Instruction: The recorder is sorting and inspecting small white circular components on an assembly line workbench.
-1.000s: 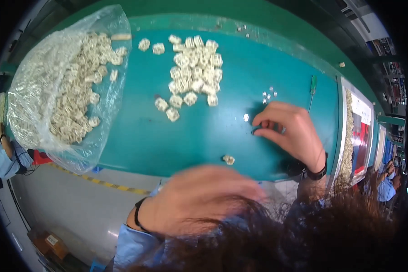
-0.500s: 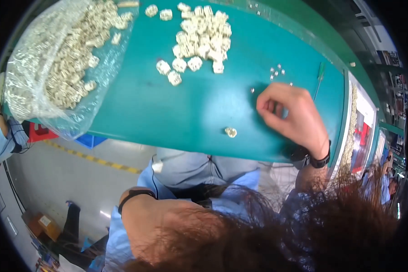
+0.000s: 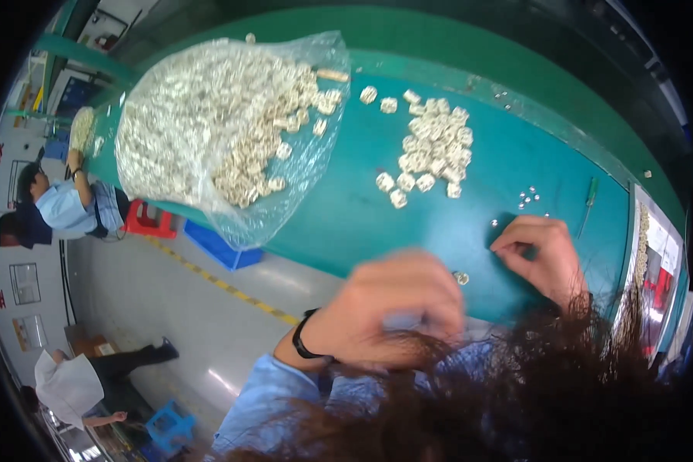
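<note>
Over the near part of the green table (image 3: 316, 242), my right hand (image 3: 545, 258) is closed in a pinch; whatever lies between thumb and forefinger is too small to make out. Just beyond its fingertips lies a small shiny metal piece (image 3: 494, 222), with several similar metal pieces (image 3: 527, 198) farther off. My left hand (image 3: 396, 308) is raised at the table's near edge, its fingers bent and smeared by motion. Between the two hands sits a single cream-coloured plastic part (image 3: 460, 278). A cluster of cream ribbed plastic parts (image 3: 437, 142) lies beyond, across the table.
A large clear plastic bag (image 3: 173, 115) full of cream parts fills the table's left. On the right lies a green-handled screwdriver (image 3: 591, 191) beside a white-edged tray (image 3: 631, 246). A blue bin (image 3: 219, 245) and red stool (image 3: 148, 221) stand below; two people are at left.
My left hand has risen from near my lap to the table's near edge. The view has swung left, bringing more of the bag into sight. My right hand's fingertips have come together.
</note>
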### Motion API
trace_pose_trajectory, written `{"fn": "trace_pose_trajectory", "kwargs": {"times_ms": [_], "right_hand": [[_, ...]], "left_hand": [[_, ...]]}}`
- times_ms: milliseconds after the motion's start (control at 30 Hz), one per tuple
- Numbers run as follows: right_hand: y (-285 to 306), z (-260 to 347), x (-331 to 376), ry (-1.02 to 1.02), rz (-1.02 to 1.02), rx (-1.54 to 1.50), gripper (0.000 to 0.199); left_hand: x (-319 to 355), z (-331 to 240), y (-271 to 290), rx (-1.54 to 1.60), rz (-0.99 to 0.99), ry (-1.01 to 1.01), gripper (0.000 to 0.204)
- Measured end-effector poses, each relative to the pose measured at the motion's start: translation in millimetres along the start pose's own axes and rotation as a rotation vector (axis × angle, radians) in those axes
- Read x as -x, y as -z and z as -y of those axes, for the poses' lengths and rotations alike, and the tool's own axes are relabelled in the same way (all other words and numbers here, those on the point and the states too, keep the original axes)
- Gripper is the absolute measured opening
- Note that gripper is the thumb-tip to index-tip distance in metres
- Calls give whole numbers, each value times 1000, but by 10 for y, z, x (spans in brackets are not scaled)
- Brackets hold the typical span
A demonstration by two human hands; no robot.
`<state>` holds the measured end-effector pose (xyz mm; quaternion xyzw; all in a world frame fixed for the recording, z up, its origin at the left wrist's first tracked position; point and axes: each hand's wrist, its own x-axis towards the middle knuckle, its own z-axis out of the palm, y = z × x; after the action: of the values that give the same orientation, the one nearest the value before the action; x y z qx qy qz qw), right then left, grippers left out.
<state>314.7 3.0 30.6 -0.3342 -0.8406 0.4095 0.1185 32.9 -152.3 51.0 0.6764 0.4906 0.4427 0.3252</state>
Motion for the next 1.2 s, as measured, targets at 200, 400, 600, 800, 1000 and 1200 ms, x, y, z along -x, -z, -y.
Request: {"fn": "trace_pose_trajectory", "kwargs": {"times_ms": [200, 400, 600, 800, 1000, 1200], "right_hand": [[-42, 3, 40, -30, 0, -7, 18], [38, 1, -12, -2, -15, 24, 19], [16, 33, -23, 142, 29, 173, 18], [-45, -70, -26, 231, 11, 267, 20], [-19, -2, -50, 193, 47, 208, 20], [-62, -83, -77, 283, 18, 241, 20]], "left_hand": [[-145, 544, -267, -503, -346, 223, 28], [-125, 575, -309, -550, -398, 284, 25], [-131, 569, -297, -611, -313, 234, 21], [-74, 473, -306, -515, -188, 218, 21], [-138, 522, -542, -270, -105, 56, 23], [-173, 529, -596, -245, -60, 84, 26]]}}
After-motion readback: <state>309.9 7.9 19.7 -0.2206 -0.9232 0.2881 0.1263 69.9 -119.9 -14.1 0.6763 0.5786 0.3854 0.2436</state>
